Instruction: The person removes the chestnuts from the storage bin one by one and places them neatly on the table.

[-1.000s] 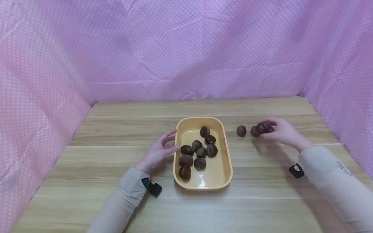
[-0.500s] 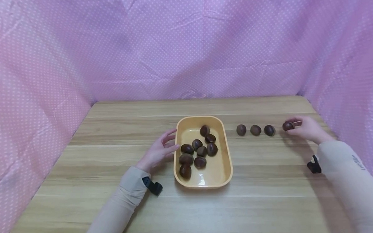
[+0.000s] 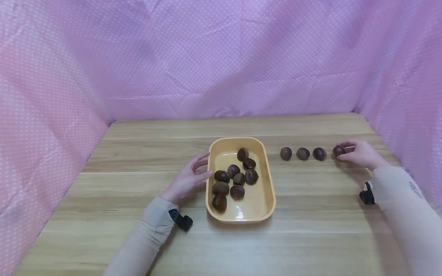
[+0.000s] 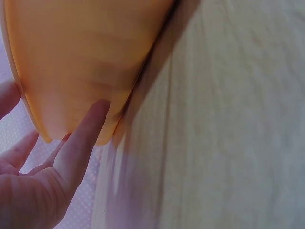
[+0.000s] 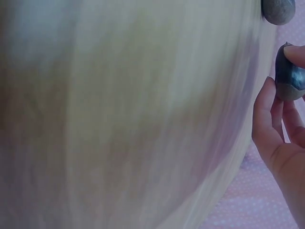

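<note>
Pink dotted cloth backs the wood-grain counter. Left hand, fingers spread, touches yellow tray with nine chestnuts; right hand pinches another chestnut just right of three lined-up chestnuts. Black wrist cameras; right sleeve lettering unreadable from here.

In the head view, room to pass lies over the lower-centre tabletop; the tray blocks mid-frame, and three chestnuts in a row stand right of centre

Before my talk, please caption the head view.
Left hand at a tray of chestnuts, right hand holding another chestnut beside a row of three.
</note>
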`<state>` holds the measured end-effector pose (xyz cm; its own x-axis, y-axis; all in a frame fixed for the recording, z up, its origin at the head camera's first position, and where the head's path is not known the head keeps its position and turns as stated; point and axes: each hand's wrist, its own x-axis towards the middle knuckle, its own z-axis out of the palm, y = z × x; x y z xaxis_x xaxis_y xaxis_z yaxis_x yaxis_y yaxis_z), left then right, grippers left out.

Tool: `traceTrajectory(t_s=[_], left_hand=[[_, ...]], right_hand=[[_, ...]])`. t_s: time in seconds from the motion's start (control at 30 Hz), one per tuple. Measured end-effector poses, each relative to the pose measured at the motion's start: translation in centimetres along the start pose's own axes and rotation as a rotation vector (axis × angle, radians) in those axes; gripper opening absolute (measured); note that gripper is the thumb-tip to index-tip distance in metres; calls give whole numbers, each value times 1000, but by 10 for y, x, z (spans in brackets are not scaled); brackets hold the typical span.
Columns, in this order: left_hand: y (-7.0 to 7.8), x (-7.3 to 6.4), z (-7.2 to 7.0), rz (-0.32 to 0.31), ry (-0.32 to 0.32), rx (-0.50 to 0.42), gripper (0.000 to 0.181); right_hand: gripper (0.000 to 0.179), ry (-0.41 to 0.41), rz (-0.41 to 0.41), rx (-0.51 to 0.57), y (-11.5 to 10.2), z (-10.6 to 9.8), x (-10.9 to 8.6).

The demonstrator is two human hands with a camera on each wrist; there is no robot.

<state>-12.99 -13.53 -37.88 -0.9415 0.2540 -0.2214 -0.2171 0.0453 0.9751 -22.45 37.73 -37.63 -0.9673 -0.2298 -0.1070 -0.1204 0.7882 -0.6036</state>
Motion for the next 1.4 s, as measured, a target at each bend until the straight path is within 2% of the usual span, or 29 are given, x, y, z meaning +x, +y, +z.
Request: traceTrajectory(t_s=[0.37,0.6,0.73,0.9,1.0,1.2,1.4], left_hand=[[-4,2,2,8,-9,-16,70],[-4,1,4,-4,15,-22,68],[-5,1,5,-12,8,-28,68],[-5,1,4,-2,-1,-17,69],[-5,0,3,-10,6,-7,69],[-2,2,2,-11,17,9,68],[0,2,2,1,10,2,69]], right_hand=[[55,-82,16,12,5,3,5],[55,-105,6,-8,4,3,8],[56,-111,9,-21,2,-2,7],[57,-98,49,-22,-10,-9,8],[57,-95,42,-11,-19,-9,9],[54,-79,16,34,-42,-3,10],[51,-28,-9,112,-64,12,13]])
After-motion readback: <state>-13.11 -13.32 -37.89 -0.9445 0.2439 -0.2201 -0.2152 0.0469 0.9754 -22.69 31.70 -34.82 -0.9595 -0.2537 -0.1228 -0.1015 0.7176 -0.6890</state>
